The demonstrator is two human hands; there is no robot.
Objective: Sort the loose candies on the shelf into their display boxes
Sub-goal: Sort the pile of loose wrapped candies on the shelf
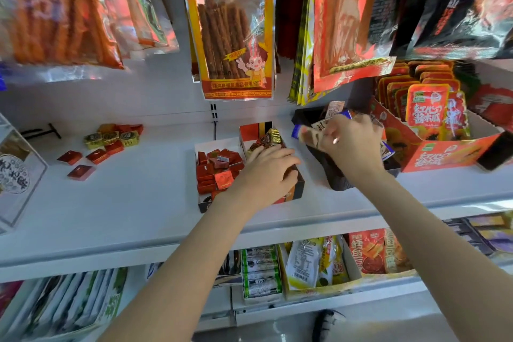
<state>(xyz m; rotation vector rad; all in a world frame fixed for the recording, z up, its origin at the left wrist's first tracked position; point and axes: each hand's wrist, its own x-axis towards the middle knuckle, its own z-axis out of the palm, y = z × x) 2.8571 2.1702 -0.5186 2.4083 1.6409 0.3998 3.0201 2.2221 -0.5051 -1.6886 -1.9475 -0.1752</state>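
I see loose candies (107, 144) lying on the white shelf (133, 197), well left of the boxes: small glossy foil squares, gold ones and red ones bunched at the back, three flat red ones apart in front. Mid-shelf stands a cardboard display box (298, 186) with an orange and black wall; beside it, touching, a white box (219, 144) is heaped with red foil squares (219, 169). My left hand (270, 168) lies in the orange box, fingers curled down over its contents; I cannot tell whether it grips anything. Gold-brown wrapped pieces (270, 137) poke up just past its fingertips. My right hand (351, 143) pinches a few small crinkly sachets (312, 133) above a dark box (337, 179). Further right sits a red carton (444, 155) of flat packets.
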